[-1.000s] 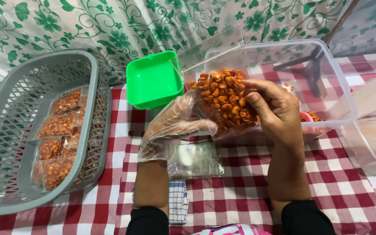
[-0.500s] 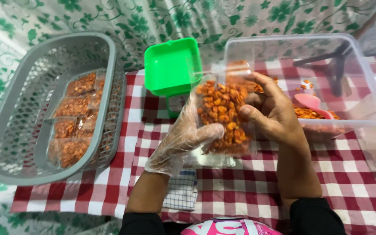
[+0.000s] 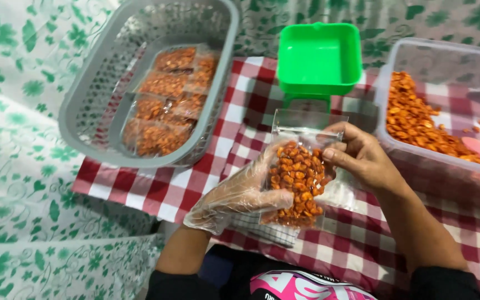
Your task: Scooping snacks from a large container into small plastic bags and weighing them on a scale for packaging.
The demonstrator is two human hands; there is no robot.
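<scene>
Clear bag of orange snack pieces (image 3: 298, 183) held up at centre frame, over the red-checked counter (image 3: 362, 244). Left hand (image 3: 240, 194), in a loose clear plastic glove, closed around the bag's lower half from eight o'clock; right hand (image 3: 362, 158), bare, pinching the bag's upper edge from three o'clock — thumb and fingers pressed together on the plastic. Green square tray (image 3: 319, 58) at twelve o'clock of the bag. Grey basket (image 3: 93, 94) at ten o'clock, holding filled bags (image 3: 165, 108). Clear tub (image 3: 445, 61) with loose orange pieces at two o'clock.
</scene>
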